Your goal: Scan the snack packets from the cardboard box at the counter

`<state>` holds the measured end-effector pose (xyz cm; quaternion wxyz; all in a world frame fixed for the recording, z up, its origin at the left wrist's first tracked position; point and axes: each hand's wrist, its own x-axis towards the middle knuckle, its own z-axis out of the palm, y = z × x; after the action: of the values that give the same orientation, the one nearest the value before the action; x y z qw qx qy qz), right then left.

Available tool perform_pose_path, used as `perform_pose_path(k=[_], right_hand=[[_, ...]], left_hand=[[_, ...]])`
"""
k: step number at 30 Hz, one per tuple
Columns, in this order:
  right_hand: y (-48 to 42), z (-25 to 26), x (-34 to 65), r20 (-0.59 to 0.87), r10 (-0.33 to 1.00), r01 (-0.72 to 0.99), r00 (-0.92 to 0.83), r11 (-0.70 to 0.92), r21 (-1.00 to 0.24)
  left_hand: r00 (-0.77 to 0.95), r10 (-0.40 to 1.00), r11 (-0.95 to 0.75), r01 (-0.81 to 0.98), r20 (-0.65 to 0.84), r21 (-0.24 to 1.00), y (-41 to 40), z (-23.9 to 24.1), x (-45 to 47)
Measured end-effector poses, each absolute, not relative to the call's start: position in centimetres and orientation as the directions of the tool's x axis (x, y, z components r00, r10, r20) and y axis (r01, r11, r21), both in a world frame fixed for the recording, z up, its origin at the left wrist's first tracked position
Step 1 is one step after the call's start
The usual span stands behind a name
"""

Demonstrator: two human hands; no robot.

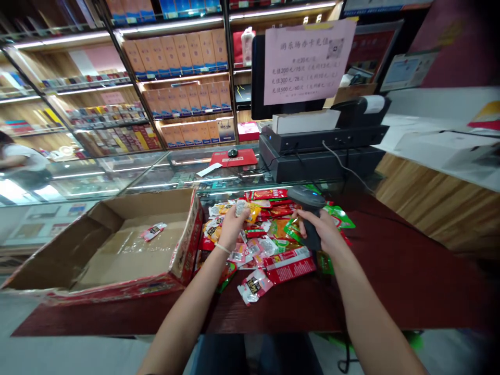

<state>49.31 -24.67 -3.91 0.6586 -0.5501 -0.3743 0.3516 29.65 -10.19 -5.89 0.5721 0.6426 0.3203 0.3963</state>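
Note:
My right hand is wrapped round the handle of a black barcode scanner, whose head points left over a heap of snack packets. My left hand pinches a small yellow snack packet above the heap's left side. Beneath both hands spread red, green, pink and yellow packets. A long red packet lies at the heap's near side, with a pink and white packet just in front of it. Left of the heap stands an open cardboard box holding one small pink packet.
Behind the heap, a glass display counter carries a mouse on a red mat. A dark cash-register base with a monitor and printer stands at the back right. Stocked shelves line the wall. A person is at far left.

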Motion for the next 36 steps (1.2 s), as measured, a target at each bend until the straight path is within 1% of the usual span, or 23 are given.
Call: perform_pose_path(k=[1, 2, 3, 4, 6, 8, 13, 15, 19, 22, 25, 29, 31, 33, 36], right_hand=[[-24.5, -4.1, 48.8, 0.098, 0.886, -0.044, 0.453, 0.132, -0.99], [-24.3, -4.3, 48.2, 0.085, 0.901, -0.035, 0.426, 0.11, -0.993], [-24.1, -4.5, 47.6, 0.07, 0.916, -0.025, 0.396, 0.087, -0.996], [-23.9, -4.6, 47.0, 0.051, 0.93, -0.016, 0.364, 0.061, -0.998], [-23.5, -5.0, 45.8, 0.014, 0.949, 0.006, 0.316, 0.013, -1.0], [-23.2, -5.2, 44.7, -0.012, 0.956, 0.029, 0.294, -0.021, -0.999], [-22.9, -5.5, 42.6, -0.082, 0.972, 0.107, 0.218, -0.107, -0.988], [-22.8, -5.6, 42.1, -0.101, 0.974, 0.128, 0.203, -0.128, -0.983], [-22.9, -5.5, 41.8, -0.107, 0.972, 0.135, 0.209, -0.137, -0.981], [-23.0, -5.4, 41.9, -0.105, 0.974, 0.136, 0.201, -0.134, -0.982], [-23.1, -5.4, 42.3, -0.104, 0.977, 0.103, 0.184, -0.124, -0.987], [-22.9, -4.9, 42.7, -0.072, 0.973, 0.026, 0.219, -0.08, -0.996], [-22.7, -4.1, 42.7, -0.045, 0.971, -0.005, 0.236, -0.045, -0.999], [-22.4, -3.1, 42.4, -0.019, 0.973, -0.021, 0.23, -0.014, -1.0], [-21.7, -1.5, 41.2, 0.002, 0.982, 0.0, 0.188, 0.002, -1.0]], left_hand=[[0.475, 0.875, 0.002, -0.185, 0.088, 0.983, -9.8, -6.2, 28.9], [0.474, 0.879, 0.115, -0.31, 0.048, 0.944, -9.5, -6.6, 28.2], [0.468, 0.884, 0.19, -0.408, 0.026, 0.893, -9.4, -7.0, 27.7], [0.456, 0.89, 0.231, -0.479, 0.016, 0.847, -9.3, -7.5, 27.3], [0.426, 0.905, 0.251, -0.562, 0.015, 0.788, -9.3, -8.4, 26.9], [0.405, 0.914, 0.245, -0.59, 0.019, 0.769, -9.3, -8.9, 26.7], [0.378, 0.926, 0.241, -0.57, -0.01, 0.785, -9.4, -9.3, 26.9], [0.39, 0.921, 0.227, -0.559, 0.011, 0.798, -9.6, -9.3, 26.9], [0.4, 0.916, 0.195, -0.513, 0.031, 0.836, -9.6, -9.4, 26.9], [0.396, 0.918, 0.222, -0.553, 0.019, 0.803, -9.5, -9.6, 26.9], [0.393, 0.919, 0.222, -0.585, 0.034, 0.78, -9.8, -9.2, 27.3], [0.302, 0.952, 0.125, -0.554, 0.058, 0.823, -10.8, -6.3, 27.9], [0.268, 0.954, 0.022, -0.511, 0.135, 0.86, -11.2, -3.7, 27.4], [0.248, 0.938, -0.117, -0.431, 0.242, 0.895, -11.3, -0.9, 25.9], [0.189, 0.901, -0.348, -0.221, 0.39, 0.911, -10.3, 2.3, 21.6]])
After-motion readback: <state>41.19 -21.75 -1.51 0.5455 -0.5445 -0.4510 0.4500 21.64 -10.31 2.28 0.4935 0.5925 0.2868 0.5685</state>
